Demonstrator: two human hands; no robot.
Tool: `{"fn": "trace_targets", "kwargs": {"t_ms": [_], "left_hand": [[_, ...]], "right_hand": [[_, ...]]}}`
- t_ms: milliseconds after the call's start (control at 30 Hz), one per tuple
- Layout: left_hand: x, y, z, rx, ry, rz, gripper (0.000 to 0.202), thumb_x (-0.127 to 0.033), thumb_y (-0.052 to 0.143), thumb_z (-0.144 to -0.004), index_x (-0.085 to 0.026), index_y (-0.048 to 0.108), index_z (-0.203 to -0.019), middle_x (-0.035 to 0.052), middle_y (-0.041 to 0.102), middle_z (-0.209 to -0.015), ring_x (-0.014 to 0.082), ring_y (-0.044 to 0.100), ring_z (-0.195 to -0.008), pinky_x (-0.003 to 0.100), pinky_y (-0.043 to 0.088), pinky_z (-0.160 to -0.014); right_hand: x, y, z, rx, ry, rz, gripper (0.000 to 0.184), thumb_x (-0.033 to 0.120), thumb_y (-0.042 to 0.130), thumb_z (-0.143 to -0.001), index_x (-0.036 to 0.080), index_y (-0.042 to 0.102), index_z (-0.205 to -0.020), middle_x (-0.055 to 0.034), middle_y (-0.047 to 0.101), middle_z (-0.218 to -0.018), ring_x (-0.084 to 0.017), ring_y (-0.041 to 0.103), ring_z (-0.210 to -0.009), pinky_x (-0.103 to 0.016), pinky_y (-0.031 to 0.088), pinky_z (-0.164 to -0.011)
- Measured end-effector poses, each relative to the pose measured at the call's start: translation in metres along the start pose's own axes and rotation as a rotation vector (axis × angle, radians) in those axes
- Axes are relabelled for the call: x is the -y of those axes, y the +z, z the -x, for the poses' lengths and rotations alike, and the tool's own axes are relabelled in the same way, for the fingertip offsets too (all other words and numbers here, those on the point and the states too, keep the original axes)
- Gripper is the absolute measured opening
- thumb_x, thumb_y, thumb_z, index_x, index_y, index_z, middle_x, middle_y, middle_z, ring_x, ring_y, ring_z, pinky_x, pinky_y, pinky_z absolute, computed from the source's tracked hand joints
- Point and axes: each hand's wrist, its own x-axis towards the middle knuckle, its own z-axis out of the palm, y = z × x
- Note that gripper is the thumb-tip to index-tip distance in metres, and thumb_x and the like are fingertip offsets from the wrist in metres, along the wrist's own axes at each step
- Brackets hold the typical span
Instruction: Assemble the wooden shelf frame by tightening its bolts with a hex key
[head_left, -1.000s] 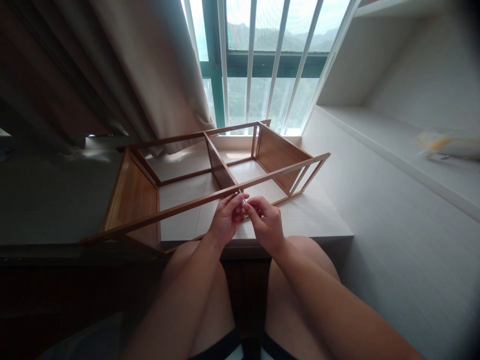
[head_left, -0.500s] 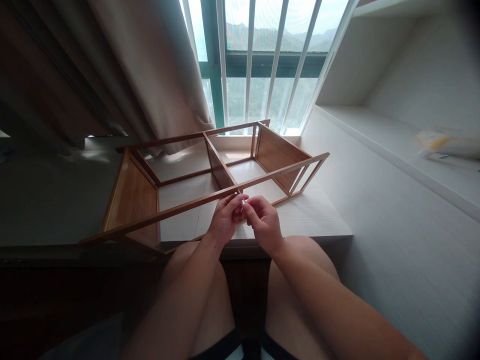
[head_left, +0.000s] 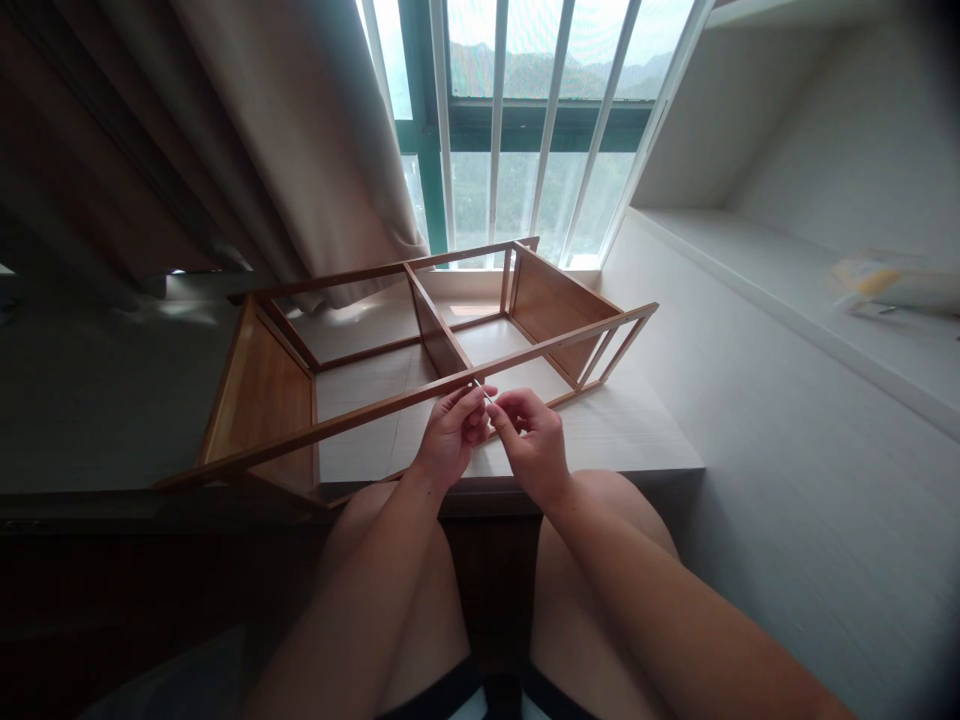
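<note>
A wooden shelf frame (head_left: 262,400) lies on its side on a flat sheet of cardboard (head_left: 615,430), with a middle divider and slatted ends. My left hand (head_left: 450,435) and my right hand (head_left: 534,440) meet at the frame's near rail, right where the divider joins it. Both hands are pinched together on a thin metal tool (head_left: 482,391), a small key or driver, whose tip points at the rail. My knees show below the hands.
A barred window (head_left: 525,130) stands behind the frame, with a beige curtain (head_left: 300,150) hanging at its left. At the right runs a white wall with a ledge; a blurred yellowish packet (head_left: 892,285) lies on it.
Almost nothing moved. Both hands stay pinched at the same joint; my right hand's fingers shifted slightly, and the view drifted a little.
</note>
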Motion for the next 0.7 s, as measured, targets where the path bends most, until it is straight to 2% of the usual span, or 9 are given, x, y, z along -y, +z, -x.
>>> {"fn": "trace_targets", "kwargs": {"t_ms": [267,500,700], "left_hand": [[-0.0004,0.0008,0.0003,-0.008,-0.013,0.012,0.026,-0.035,0.067,-0.075,-0.013,0.067,-0.090,-0.0075,0.036,-0.052,0.0000,0.034,-0.043,0.017,0.024,-0.044],[-0.0003,0.0022,0.0001,-0.007,-0.013,0.026,0.028,-0.036,0.069,-0.073,-0.013,0.067,-0.089,-0.0077,0.037,-0.051,0.0002,0.035,-0.042,0.017,0.023,-0.042],[-0.0007,0.0022,0.0000,-0.002,-0.015,0.034,0.028,-0.036,0.070,-0.073,-0.013,0.066,-0.089,-0.0077,0.038,-0.052,0.0004,0.035,-0.042,0.017,0.024,-0.042]], "right_hand": [[-0.0008,-0.0012,0.0002,-0.007,-0.038,0.073,0.016,0.034,0.057,-0.086,0.018,0.061,-0.089,0.0000,0.062,-0.074,-0.008,0.054,-0.060,-0.022,0.044,-0.056],[0.0000,-0.0018,-0.0008,-0.047,-0.156,0.192,0.013,0.030,0.057,-0.086,0.019,0.062,-0.088,-0.0001,0.063,-0.077,-0.008,0.053,-0.063,-0.023,0.044,-0.062],[0.0011,-0.0025,-0.0011,-0.047,-0.197,0.235,0.013,0.030,0.055,-0.088,0.019,0.062,-0.088,-0.0010,0.063,-0.079,-0.009,0.052,-0.064,-0.024,0.043,-0.064]]}}
